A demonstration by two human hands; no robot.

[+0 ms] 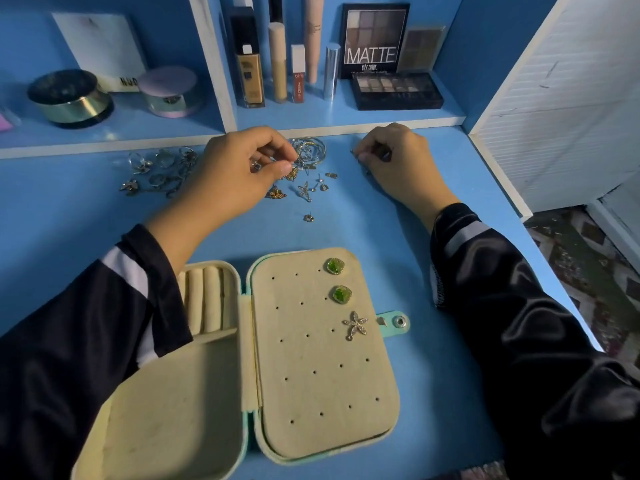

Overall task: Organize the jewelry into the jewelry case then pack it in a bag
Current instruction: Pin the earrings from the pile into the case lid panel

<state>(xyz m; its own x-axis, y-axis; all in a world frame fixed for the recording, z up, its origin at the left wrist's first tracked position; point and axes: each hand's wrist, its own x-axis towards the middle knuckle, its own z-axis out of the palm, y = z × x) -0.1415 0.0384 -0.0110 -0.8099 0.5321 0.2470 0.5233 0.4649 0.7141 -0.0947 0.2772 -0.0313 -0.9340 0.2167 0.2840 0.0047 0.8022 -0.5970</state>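
Pinched thumb to forefinger, the left hand (242, 168) closes on a small piece at the edge of the loose jewelry in the upper middle of the frame; what it holds is too small to tell. Left of it lies a cluster of rings (159, 168). Just right of its fingertips sit tangled bangles (308, 148) and scattered earrings (304, 192), with one stud (308, 218) apart below them. Further right, the right hand (398, 161) rests on the blue desk (346, 233), fingers curled tight round a thin metal bit, perhaps an earring post or back. The jewelry case (173, 427) lies open at lower centre, ring rolls in its left half. Its perforated panel (311, 393) carries two green earrings (334, 266) and a star-shaped earring (355, 325) down the right edge. No bag shows.

The step in hand looks like fetching the next earring, probably the star's mate. Done well, that means lifting one piece clear of the tangle without dragging its neighbours, keeping post and back together, then seating it in the free hole beside its partner. Both hands are clamped on tiny items, with no gap between the gripping fingers.
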